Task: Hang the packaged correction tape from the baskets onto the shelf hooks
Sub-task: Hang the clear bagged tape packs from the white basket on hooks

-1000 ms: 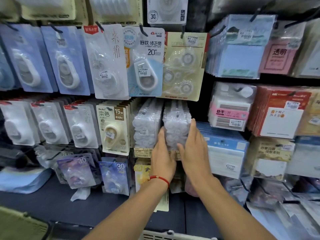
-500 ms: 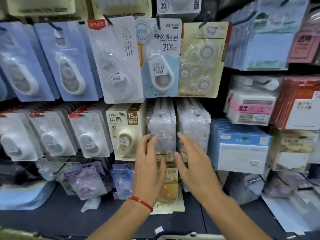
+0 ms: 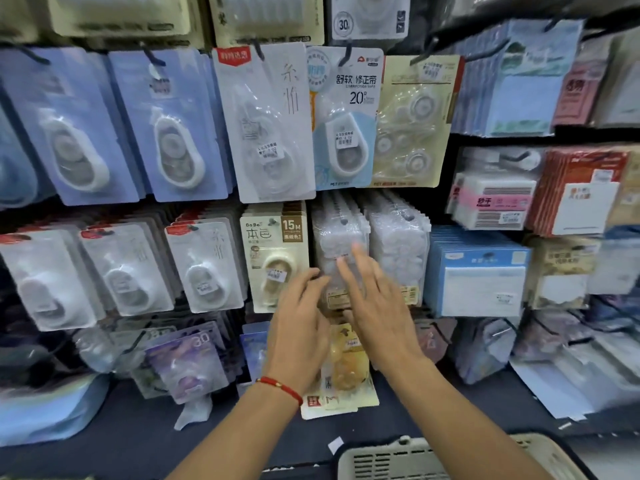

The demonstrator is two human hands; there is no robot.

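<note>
Just ahead of both loose, empty hands, left (image 3: 300, 327) and right (image 3: 375, 306), hang the clear correction tape packs (image 3: 337, 251).

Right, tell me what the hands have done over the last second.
Both hands let go of the clear packs they were pressing on the right-hand hook and drew back. The left hand and right hand now hover open, empty, before the neighbouring clear stack. The hanging packs stayed in place.
</note>
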